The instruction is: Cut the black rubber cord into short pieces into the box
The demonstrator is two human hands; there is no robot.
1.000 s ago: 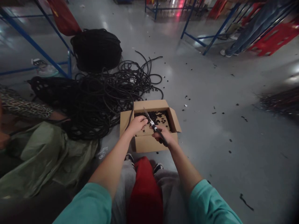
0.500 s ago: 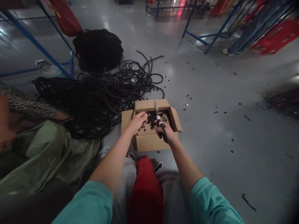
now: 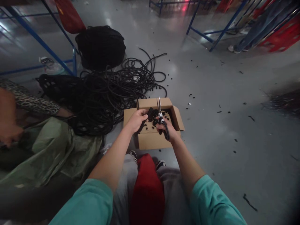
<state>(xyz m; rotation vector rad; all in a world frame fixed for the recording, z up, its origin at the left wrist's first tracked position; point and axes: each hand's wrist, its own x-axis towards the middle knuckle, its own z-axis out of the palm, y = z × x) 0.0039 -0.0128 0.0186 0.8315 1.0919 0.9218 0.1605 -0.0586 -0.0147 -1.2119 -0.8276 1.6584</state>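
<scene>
Cords (image 3: 89, 109) bar the left; floor (image 3: 206, 150) rightward gives room.

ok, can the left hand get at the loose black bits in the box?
Likely yes: the left hand is over the open box, and no flap bars the bits. But its fingers seem to hold a black cord, which could hinder picking.

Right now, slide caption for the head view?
Right hand holds open scissors, left hand grips what looks like black cord, over a cardboard box of small black pieces.
</scene>
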